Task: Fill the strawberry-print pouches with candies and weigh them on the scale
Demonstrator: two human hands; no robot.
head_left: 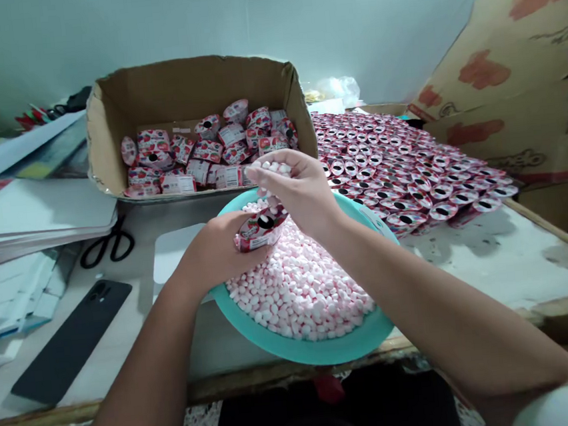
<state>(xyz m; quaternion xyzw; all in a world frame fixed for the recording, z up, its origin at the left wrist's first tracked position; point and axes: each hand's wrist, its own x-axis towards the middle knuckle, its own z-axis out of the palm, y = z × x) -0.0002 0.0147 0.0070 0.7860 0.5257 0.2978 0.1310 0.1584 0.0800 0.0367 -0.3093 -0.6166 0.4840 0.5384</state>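
A turquoise basin (pixel 308 355) stands in front of me, filled with small pale pink and white pellets (pixel 301 291) that look like candies. My left hand (pixel 224 249) is closed around a small red and pink printed packet (pixel 260 228), tilted over the basin's far left part. Just above the packet, my right hand (pixel 302 188) cups a small heap of the white candies (pixel 275 167) in its curled fingers. Some candies show between that hand and the packet. The packet's mouth is partly hidden by my right fingers.
Behind the basin, a cardboard box (pixel 191 81) holds many similar packets. Rows of standing packets (pixel 400 168) cover the table's right side, by a large carton (pixel 513 84). To the left lie a phone (pixel 72 340), black-handled scissors (pixel 109 246) and stacked white paper (pixel 37 210).
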